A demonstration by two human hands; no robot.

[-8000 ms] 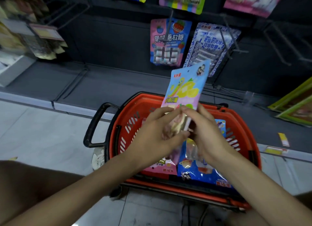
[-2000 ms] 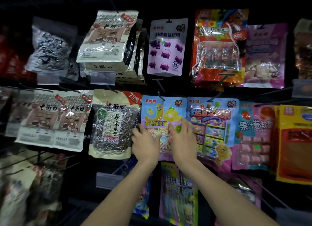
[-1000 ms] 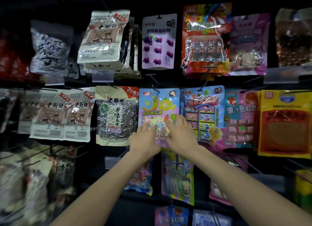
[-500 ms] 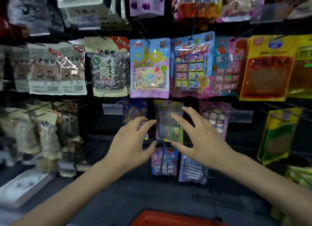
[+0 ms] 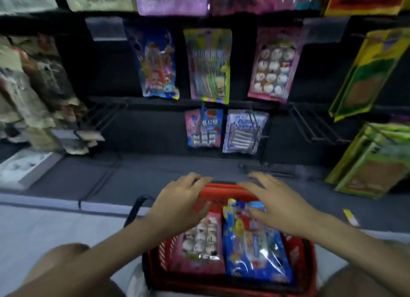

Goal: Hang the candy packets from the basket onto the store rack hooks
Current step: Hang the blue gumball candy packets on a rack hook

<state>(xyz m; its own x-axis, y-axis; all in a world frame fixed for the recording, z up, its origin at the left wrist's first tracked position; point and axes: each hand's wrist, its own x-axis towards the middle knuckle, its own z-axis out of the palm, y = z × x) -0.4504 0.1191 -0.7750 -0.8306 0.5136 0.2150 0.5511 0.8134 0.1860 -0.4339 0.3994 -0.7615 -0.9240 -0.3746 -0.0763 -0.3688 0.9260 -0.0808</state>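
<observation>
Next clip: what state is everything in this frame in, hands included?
left hand: open, empty, over the basket
right hand: open, empty, over the blue packet
basket: holds two visible packets
pink packet: lying flat in basket
blue packet: lying flat beside the pink packet
rack packets: hanging
right hooks: bare

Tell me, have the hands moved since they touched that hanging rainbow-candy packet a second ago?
Yes. Both the left hand and right hand have dropped away from the rack, now hovering open over the red basket.
</observation>
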